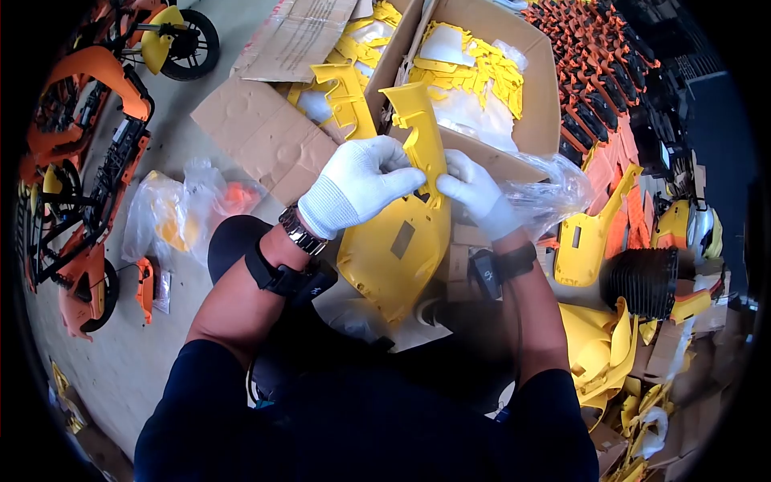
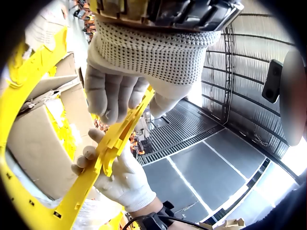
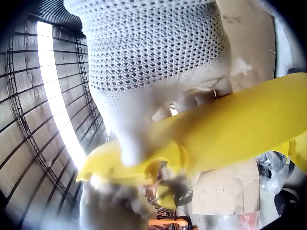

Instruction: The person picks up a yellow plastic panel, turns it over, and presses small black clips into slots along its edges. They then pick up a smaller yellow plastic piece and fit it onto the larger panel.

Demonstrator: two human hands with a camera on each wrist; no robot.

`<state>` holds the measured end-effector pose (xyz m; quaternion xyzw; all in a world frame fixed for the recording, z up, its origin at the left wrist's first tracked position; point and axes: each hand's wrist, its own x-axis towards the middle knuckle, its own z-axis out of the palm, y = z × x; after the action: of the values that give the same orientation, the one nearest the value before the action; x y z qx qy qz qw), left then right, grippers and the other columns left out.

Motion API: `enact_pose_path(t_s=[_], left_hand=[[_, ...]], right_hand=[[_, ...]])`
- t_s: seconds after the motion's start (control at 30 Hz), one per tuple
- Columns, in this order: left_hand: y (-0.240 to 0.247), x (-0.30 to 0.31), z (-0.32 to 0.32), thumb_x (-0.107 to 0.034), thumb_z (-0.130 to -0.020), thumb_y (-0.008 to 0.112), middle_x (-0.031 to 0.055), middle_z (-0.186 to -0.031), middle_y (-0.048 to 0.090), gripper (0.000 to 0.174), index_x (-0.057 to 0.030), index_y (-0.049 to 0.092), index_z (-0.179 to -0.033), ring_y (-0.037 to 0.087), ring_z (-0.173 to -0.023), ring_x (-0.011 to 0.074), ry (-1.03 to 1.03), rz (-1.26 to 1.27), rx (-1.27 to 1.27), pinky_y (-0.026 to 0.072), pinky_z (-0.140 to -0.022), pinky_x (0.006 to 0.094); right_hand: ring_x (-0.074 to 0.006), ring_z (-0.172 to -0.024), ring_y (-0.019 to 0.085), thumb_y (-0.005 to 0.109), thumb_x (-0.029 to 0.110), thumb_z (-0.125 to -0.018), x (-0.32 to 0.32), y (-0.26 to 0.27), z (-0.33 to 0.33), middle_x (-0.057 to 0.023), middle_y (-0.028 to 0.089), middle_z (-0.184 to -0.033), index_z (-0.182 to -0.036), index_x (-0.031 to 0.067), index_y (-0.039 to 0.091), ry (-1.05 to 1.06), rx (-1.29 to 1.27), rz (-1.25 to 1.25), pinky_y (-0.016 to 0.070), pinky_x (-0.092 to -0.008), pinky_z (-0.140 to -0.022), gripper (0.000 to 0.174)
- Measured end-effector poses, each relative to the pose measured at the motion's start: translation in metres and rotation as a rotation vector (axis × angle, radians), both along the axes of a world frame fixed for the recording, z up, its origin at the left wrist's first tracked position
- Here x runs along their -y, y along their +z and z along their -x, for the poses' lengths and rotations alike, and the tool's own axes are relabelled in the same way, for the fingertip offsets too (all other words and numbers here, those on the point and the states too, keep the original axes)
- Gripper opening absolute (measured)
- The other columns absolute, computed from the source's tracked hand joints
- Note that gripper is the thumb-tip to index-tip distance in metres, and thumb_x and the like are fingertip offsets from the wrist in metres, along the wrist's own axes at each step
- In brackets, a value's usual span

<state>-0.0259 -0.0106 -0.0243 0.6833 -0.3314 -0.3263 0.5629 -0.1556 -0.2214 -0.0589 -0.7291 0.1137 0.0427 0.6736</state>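
A large yellow panel with two upright prongs lies over the person's lap in the head view. Its right-hand prong is between both gloved hands. The left hand pinches this prong from the left, thumb across its face; in the left wrist view the fingers of the left hand bend over the narrow yellow edge. From the other side the right hand grips the prong near its base, thumb on the yellow surface in the right wrist view. The fingertips there are partly hidden.
Open cardboard boxes with small yellow parts stand ahead. Plastic bags and an orange frame are on the left. Another yellow panel, a black ribbed part and stacked orange parts are on the right.
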Motion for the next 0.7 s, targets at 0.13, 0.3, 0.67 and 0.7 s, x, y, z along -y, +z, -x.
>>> enact_pose_path(t_s=[0.13,0.3,0.67,0.7], left_hand=[[-0.018,0.002,0.021,-0.018,-0.086,0.072,0.0126,-0.078,0.070,0.024,0.0053,0.070,-0.092,0.066,-0.070,0.0136,-0.046,-0.097,0.217,0.0534,-0.068,0.0281],[-0.026,0.011,0.028,-0.022,-0.085,0.068,0.0162,-0.069,0.067,0.026,0.0037,0.069,-0.085,0.066,-0.063,0.0223,0.060,-0.126,0.227,0.0527,-0.063,0.0343],[-0.030,0.014,0.034,-0.017,-0.085,0.065,0.0181,-0.071,0.069,0.023,0.0047,0.069,-0.092,0.069,-0.061,0.0225,0.122,-0.105,0.362,0.0538,-0.060,0.0335],[-0.027,0.014,0.034,-0.017,-0.084,0.065,0.0186,-0.072,0.069,0.023,0.0044,0.069,-0.093,0.070,-0.062,0.0238,0.116,-0.117,0.374,0.0542,-0.060,0.0339]], right_hand=[[-0.0196,-0.119,0.057,0.067,0.023,-0.094,-0.003,0.004,0.001,-0.0128,0.061,-0.129,-0.136,-0.0045,0.051,-0.043,-0.030,0.027,0.0430,-0.0342,-0.106,0.053],[-0.0188,-0.118,0.058,0.067,0.023,-0.093,-0.005,0.003,-0.002,-0.0125,0.063,-0.127,-0.135,-0.0043,0.053,-0.042,-0.033,0.009,0.0439,-0.0334,-0.105,0.051],[-0.0181,-0.116,0.060,0.068,0.021,-0.093,-0.007,0.013,-0.001,-0.0123,0.063,-0.126,-0.134,-0.0044,0.053,-0.034,-0.047,0.047,0.0458,-0.0331,-0.103,0.051],[-0.0182,-0.116,0.060,0.068,0.020,-0.093,-0.007,0.013,-0.001,-0.0123,0.063,-0.126,-0.135,-0.0044,0.052,-0.034,-0.045,0.041,0.0459,-0.0330,-0.103,0.051]])
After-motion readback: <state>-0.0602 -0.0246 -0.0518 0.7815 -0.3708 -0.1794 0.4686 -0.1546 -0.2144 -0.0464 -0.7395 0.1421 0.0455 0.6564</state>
